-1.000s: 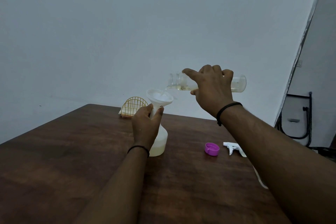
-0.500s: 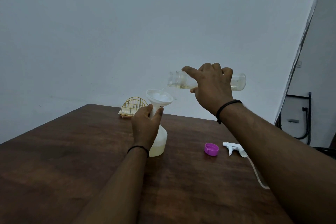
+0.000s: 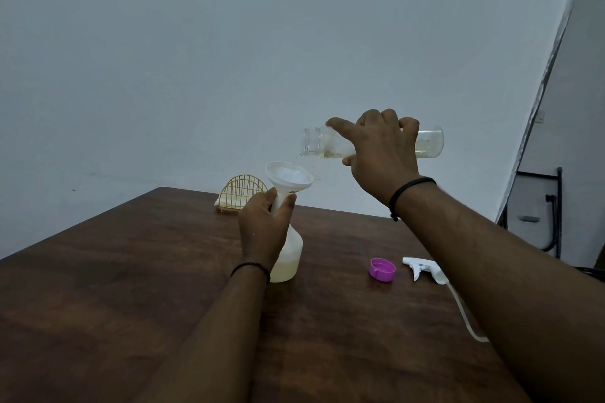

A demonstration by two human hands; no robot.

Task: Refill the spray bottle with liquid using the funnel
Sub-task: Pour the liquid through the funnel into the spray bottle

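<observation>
A white spray bottle [image 3: 289, 255] stands on the brown table [image 3: 131, 288], holding pale yellow liquid in its lower part. A white funnel [image 3: 288, 178] sits in its neck. My left hand [image 3: 265, 229] grips the bottle's neck just under the funnel. My right hand [image 3: 379, 154] holds a clear jar [image 3: 425, 144] tipped sideways above the funnel. A thin stream of yellowish liquid runs from the jar's mouth [image 3: 309, 141] into the funnel. Little liquid is left in the jar.
A purple cap [image 3: 382, 269] lies on the table right of the bottle. The white spray trigger head [image 3: 422, 267] with its dip tube lies beside it. A yellow wire holder [image 3: 242, 195] stands at the table's far edge by the wall.
The jar has risen slightly and the stream into the funnel has thinned. My left hand and the bottle have stayed in place.
</observation>
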